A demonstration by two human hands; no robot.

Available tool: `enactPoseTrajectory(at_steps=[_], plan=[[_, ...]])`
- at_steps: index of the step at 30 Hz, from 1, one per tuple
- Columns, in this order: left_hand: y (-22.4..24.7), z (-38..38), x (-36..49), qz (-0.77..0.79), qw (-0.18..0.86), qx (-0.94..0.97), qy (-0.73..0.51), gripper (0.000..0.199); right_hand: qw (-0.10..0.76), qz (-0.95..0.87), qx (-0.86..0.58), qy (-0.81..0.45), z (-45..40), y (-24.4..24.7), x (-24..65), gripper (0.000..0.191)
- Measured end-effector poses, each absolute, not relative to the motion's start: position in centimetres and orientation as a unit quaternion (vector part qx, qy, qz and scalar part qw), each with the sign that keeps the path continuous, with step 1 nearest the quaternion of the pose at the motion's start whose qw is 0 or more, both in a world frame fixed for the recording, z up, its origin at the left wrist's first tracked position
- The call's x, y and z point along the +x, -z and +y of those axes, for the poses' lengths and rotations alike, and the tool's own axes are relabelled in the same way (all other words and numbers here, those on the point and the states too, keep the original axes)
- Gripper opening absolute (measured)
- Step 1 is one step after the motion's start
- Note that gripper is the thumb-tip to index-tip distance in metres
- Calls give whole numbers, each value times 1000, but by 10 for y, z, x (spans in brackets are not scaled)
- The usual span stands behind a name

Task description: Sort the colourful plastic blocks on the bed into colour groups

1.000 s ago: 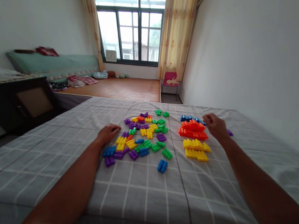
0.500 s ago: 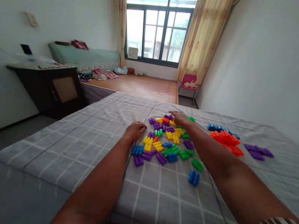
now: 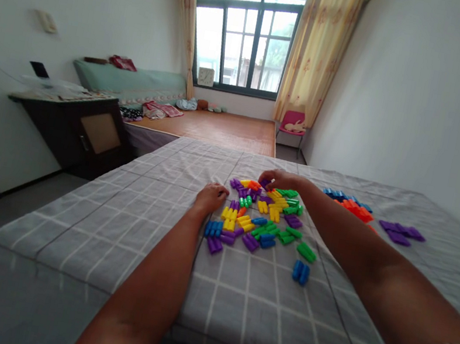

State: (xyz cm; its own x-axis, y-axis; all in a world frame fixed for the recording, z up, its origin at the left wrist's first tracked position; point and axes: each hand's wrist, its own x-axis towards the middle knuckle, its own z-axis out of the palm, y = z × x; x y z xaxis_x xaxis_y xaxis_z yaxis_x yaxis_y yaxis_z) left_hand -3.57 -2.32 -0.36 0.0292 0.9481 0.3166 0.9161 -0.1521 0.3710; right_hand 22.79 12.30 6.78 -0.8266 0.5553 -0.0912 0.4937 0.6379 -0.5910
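My right hand (image 3: 281, 180) is at the far edge of a loose pile of plastic building blocks, fingers closed on a purple block (image 3: 266, 184). My left hand (image 3: 210, 197) rests on the cloth at the pile's left side, fingers loosely bent and a gap by the thumb; no block shows in it. Nearest to it are a green block (image 3: 245, 201) and joined yellow blocks (image 3: 229, 218). Lower in the pile lie joined blue blocks (image 3: 213, 228) and more green blocks (image 3: 265, 230). A single blue piece (image 3: 300, 273) lies apart, closer to me.
Beyond my right forearm lie groups of orange blocks (image 3: 355, 209), blue blocks (image 3: 346, 198) and purple blocks (image 3: 401, 232), partly hidden by the arm. A grey checked cloth (image 3: 148, 229) covers the surface. Further off are a dark cabinet (image 3: 71, 135), a bed (image 3: 228, 129) and a pink chair (image 3: 291, 125).
My right hand has drawn in slightly and its fingers have closed on a purple block at the pile's far edge. My left hand stays nearly in place. The view has shifted a little.
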Motion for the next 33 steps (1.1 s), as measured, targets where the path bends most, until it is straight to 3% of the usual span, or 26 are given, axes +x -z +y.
enactPoseTrajectory(at_steps=[5,10,15,21,24,29,33], plan=[[1,-22,-38,648,25,722,-241,30,107,-842,-259,-462,88,-65,268,44],[-1,-22,-40,647,35,723,-241,30,163,-838,-254,-455,55,-63,300,42],[-3,-24,-39,647,45,719,-250,30,275,-796,-294,-451,41,-67,326,43],[-5,-25,-39,648,42,721,-244,33,179,-805,-323,-464,40,-58,330,44],[-5,-25,-39,648,43,720,-247,32,141,-812,-421,-378,40,-55,326,39],[-5,-24,-39,655,44,715,-241,31,-12,-818,-525,-236,28,-53,317,39],[-2,-21,-43,648,47,721,-239,32,51,-869,-458,-179,19,-50,312,37]])
